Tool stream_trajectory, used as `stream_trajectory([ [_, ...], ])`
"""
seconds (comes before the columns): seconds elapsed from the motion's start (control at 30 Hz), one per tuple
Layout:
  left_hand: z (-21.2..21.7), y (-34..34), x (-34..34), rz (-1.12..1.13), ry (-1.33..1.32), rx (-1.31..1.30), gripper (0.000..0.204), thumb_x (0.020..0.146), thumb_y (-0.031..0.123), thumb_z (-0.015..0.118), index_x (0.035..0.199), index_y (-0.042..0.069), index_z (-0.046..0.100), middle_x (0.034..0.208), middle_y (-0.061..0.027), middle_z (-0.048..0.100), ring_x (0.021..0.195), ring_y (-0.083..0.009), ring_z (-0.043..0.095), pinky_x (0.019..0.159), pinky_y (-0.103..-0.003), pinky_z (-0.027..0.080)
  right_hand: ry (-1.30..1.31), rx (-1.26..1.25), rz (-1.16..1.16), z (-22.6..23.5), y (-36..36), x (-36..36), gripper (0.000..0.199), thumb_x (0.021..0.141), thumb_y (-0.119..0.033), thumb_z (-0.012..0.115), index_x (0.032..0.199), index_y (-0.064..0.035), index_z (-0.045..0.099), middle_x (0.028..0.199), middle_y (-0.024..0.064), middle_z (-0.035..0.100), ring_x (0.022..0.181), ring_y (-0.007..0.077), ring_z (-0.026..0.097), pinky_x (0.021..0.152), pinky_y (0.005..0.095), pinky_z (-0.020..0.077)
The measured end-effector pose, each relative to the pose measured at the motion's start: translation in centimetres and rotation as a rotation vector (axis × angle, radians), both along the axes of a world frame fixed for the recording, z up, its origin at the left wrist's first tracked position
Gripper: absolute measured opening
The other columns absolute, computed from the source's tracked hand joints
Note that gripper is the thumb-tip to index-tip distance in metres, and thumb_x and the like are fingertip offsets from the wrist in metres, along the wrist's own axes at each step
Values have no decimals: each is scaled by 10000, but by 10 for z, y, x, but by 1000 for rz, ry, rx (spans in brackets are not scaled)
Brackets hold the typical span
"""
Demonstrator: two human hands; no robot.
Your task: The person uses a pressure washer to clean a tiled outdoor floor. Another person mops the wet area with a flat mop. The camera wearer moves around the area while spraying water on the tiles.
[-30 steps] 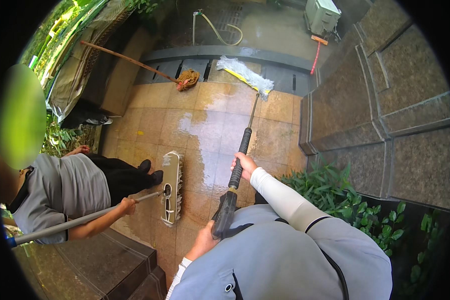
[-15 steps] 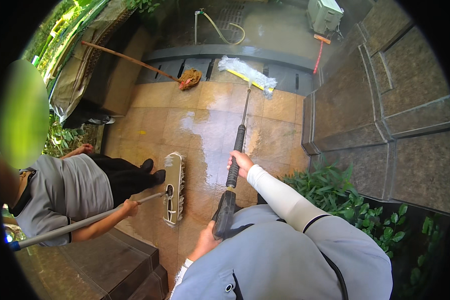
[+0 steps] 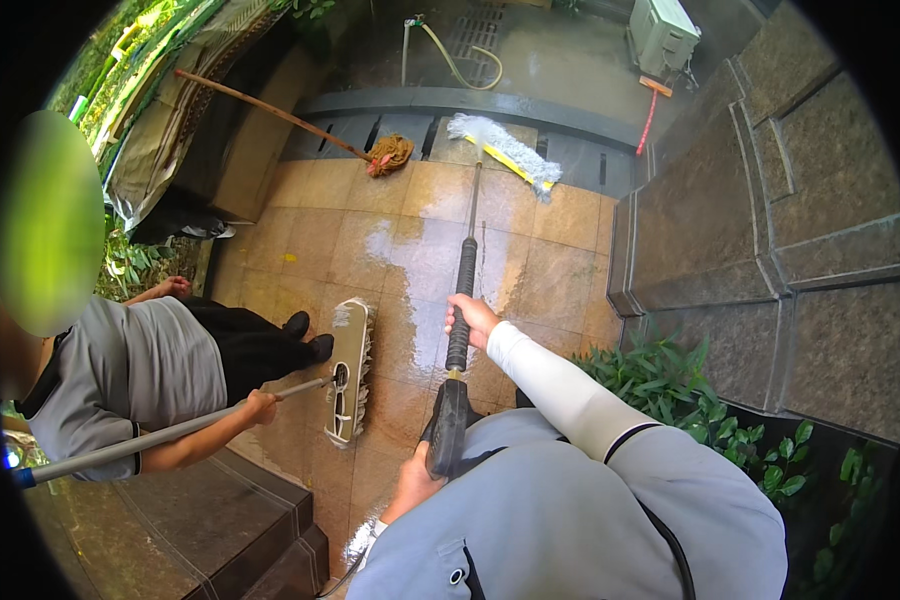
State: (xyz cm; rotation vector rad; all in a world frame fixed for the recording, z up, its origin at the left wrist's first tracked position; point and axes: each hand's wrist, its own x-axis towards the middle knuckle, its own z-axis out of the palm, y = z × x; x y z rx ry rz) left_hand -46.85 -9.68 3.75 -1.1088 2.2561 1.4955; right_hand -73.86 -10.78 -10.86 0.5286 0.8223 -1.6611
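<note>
Wet tan paving tiles [image 3: 320, 240] fill a small courtyard between a dark stone wall [image 3: 770, 250] on the right and planting on the left, with a grated drain channel [image 3: 400, 130] across the far end. The person holds a pressure-washer lance [image 3: 462, 300] whose long axis runs straight away from the body, from the gun body near the waist out to a nozzle near the far drain, where a white-and-yellow flat mop [image 3: 505, 150] lies across its line. The right hand [image 3: 470, 318] is closed around the black grip midway up the lance and is the farther forward of the two; the left hand [image 3: 415, 485] is wrapped around the gun's handle close to the torso, fingers mostly hidden behind it. The nozzle tip itself is too thin to make out against the mop. To the left a co-worker's hand [image 3: 260, 408] grips the pole of a wide scrubbing brush [image 3: 350, 370] resting on the tiles just beside the lance. A string mop [image 3: 390, 155] with a wooden handle lies farther off.
</note>
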Motion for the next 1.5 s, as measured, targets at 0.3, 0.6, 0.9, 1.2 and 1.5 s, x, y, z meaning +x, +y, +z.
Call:
stream_trajectory([
  [0.3,-29,-14,28,-86,116,137,351,666,72,650,977,45,490,799,-211,585,795,-377,580,653,-373,464,-47,108,-132,-16,45,19,109,797,-114,491,802,-45,407,662,67,412,561,190,459,495,372,454],
  [0.6,-17,-3,19,3,113,-53,318,686,93,644,965,49,498,778,-208,589,772,-368,588,635,-377,465,25,19,48,7,-19,8,141,811,-145,504,812,-29,424,652,72,452,534,179,476,480,345,467],
  [0.9,5,-3,-14,21,75,-82,269,697,82,628,929,46,498,765,-217,587,762,-372,589,625,-384,465,61,-4,54,6,-20,-13,128,808,-132,502,788,-40,416,645,63,442,538,174,474,488,352,466],
  [1.2,14,-7,-36,13,102,-62,277,692,88,633,925,27,497,770,-211,592,760,-367,591,633,-377,465,71,-9,61,13,-17,-33,118,811,-129,497,798,-44,416,652,62,443,539,173,469,487,350,460],
  [1.5,10,-9,-31,36,66,-16,260,693,78,626,922,33,512,762,-194,592,755,-344,598,650,-356,462,103,64,29,18,-17,-27,136,801,-143,504,740,-47,430,626,54,436,535,171,470,469,339,457],
])
